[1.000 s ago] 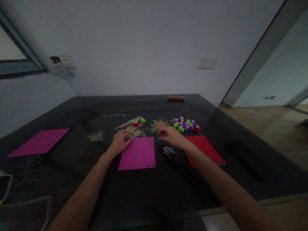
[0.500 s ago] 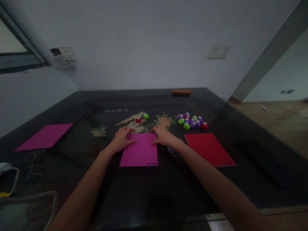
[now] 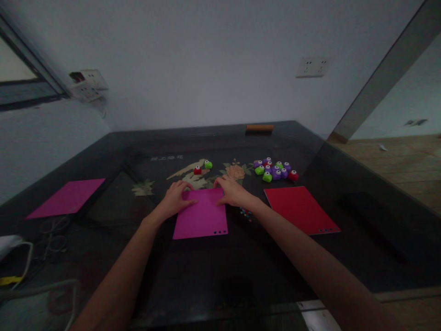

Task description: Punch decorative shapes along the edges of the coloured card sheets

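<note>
A pink sheet (image 3: 200, 218) with a few small dark marks at its near right corner lies in front of me. My left hand (image 3: 177, 198) grips its far left corner, thumb on top and fingers curled over the far edge. At the far right corner my right hand (image 3: 231, 192) holds the sheet the same way, with its thumb on the surface. Just beyond the hands sit a red one-eyed toy (image 3: 197, 170) and a green one-eyed toy (image 3: 208, 165). The fingertips under the far edge are partly hidden.
A red sheet (image 3: 299, 211) lies at the right, with a cluster of purple, green and red eyed toys (image 3: 276, 173) behind it. Small coloured bits (image 3: 245, 213) are by my right wrist. Another pink sheet (image 3: 67, 198) is at the left. An orange-brown bar (image 3: 259, 128) rests by the wall.
The camera view has tilted slightly. Both hands keep their places on the pink sheet, and the toys have not moved.
</note>
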{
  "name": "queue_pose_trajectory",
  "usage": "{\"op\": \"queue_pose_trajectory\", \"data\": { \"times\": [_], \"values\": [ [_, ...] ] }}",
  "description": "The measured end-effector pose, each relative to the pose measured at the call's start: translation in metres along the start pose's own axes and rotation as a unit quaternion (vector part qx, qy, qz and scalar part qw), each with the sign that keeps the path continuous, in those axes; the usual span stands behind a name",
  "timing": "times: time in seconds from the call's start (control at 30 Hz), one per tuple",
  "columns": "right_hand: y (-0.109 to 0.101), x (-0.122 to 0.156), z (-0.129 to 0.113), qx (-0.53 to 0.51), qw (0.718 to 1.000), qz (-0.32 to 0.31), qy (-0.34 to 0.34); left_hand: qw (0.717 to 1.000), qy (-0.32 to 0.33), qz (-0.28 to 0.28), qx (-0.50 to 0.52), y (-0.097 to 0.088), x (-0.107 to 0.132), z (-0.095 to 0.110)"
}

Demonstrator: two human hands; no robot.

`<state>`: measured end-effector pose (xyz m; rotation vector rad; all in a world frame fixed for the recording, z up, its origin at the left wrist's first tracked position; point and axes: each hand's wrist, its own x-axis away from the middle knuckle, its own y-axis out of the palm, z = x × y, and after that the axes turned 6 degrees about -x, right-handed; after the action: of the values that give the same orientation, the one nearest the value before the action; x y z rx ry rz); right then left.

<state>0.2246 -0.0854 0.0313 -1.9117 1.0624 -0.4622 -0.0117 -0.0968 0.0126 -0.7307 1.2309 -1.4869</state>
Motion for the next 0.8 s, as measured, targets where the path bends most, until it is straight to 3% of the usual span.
{"op": "queue_pose_trajectory", "data": {
  "times": [0.17,0.4,0.5,0.63,0.7,0.8],
  "values": [
    [0.002,-0.002,0.002,-0.040,0.999,-0.008,-0.004,0.998,0.005,0.005,0.061,-0.002,0.001,0.002],
    [0.004,-0.005,0.009,-0.152,0.988,-0.016,0.033,0.980,-0.060,0.052,0.182,-0.004,0.000,0.000],
    [0.002,-0.006,0.012,-0.307,0.948,-0.039,0.072,0.941,-0.140,0.073,0.301,-0.006,0.001,0.004],
    [-0.004,-0.006,0.011,-0.451,0.884,-0.028,0.119,0.854,-0.220,0.100,0.461,-0.008,0.002,0.013],
    [-0.006,-0.005,0.011,-0.463,0.876,-0.030,0.130,0.820,-0.241,0.125,0.505,-0.008,0.002,0.016],
    [-0.007,-0.005,0.011,-0.459,0.878,-0.059,0.118,0.793,-0.255,0.152,0.532,-0.005,0.001,0.019]
  ]
}}
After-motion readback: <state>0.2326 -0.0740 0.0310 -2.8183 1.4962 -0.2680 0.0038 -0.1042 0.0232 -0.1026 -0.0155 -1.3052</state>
